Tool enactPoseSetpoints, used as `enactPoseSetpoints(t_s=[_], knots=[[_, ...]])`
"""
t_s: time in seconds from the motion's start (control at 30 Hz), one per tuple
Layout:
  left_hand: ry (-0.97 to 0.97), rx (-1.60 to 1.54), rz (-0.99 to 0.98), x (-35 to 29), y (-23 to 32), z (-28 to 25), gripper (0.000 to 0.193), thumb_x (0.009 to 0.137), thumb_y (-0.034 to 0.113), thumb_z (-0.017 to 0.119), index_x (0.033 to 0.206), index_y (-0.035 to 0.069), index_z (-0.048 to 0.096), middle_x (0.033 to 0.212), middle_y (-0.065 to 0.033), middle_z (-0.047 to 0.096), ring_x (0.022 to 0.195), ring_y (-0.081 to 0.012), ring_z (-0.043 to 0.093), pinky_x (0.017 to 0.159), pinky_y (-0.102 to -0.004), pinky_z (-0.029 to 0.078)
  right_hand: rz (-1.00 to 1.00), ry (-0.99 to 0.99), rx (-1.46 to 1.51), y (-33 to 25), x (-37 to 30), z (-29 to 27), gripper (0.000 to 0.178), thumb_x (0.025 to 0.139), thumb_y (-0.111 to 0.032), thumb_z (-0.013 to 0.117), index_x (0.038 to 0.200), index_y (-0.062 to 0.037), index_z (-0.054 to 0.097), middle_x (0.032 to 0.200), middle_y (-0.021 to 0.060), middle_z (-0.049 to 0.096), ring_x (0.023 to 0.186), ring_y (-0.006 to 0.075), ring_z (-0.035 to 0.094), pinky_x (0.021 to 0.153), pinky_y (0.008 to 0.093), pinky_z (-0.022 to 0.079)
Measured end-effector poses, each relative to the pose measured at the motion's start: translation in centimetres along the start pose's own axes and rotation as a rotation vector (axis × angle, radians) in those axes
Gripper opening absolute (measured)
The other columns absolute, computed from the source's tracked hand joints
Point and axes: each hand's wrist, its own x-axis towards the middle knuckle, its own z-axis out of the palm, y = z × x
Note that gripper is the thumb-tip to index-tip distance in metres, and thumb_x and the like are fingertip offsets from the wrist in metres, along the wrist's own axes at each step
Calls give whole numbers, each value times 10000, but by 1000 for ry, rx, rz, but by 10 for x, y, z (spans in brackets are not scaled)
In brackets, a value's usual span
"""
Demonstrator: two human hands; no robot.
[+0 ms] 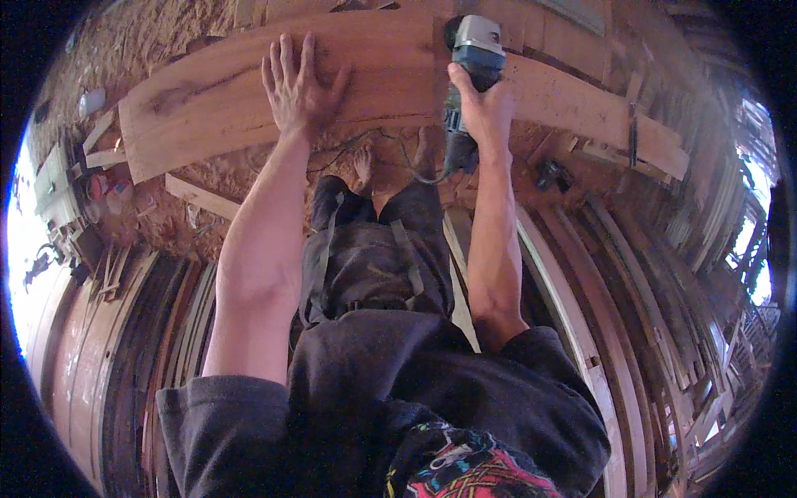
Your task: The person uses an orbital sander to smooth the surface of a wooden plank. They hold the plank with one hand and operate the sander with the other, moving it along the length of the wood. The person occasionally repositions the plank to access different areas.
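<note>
Flat on a wide reddish wooden board [207,108] lies my left hand [303,91], its fingers spread and nothing in it. My right hand [488,108] is closed around the body of an angle grinder [477,62], teal with a silver-grey head. The tool's head points away from me, over the right part of the board. Its disc side is mostly hidden. From its rear end a dark power cord [407,158] runs down and left, past my bare feet below the board's near edge.
Sawdust-covered ground surrounds the board. A second dark power tool [552,174] sits on the right. A timber offcut [199,195] lies near the board's left side. Long planks [573,307] are stacked on both sides of me. A white container [91,103] stands far left.
</note>
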Motion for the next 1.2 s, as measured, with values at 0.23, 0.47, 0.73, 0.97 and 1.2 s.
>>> enactPoseSetpoints(t_s=[0.23,0.47,0.73,0.97,1.2], knots=[[-12,-2,20,0,-3,-1,876,910,678,630,1571,131,455,1667,-234,315,1561,-404,256,1290,-546,137,-14,-22,3,-14,8,8,469,852,-498,818,972,-48,765,791,97,752,731,265,745,692,446,570],[-1,-26,8,1,0,-4,841,912,658,644,1550,133,488,1650,-244,340,1557,-404,269,1285,-548,157,-43,-19,44,-17,26,16,543,850,-543,803,1031,-33,756,854,121,761,761,275,747,691,447,569],[16,-33,30,0,2,-8,841,903,633,665,1538,109,496,1643,-255,348,1543,-408,290,1285,-548,152,24,-89,-47,-26,35,9,546,859,-554,779,1035,-37,763,841,124,756,765,282,745,714,457,566],[-4,-27,30,1,7,-10,851,916,652,638,1552,112,474,1639,-256,352,1548,-407,281,1290,-543,140,-25,60,-27,4,43,-3,567,847,-587,773,999,-41,771,800,94,747,746,256,738,714,435,564],[13,-6,35,-2,9,-7,847,925,657,618,1554,110,466,1649,-247,339,1561,-402,254,1293,-543,129,-27,9,-111,-19,17,-7,473,872,-486,801,1005,-33,780,767,63,736,694,195,716,679,385,557]])
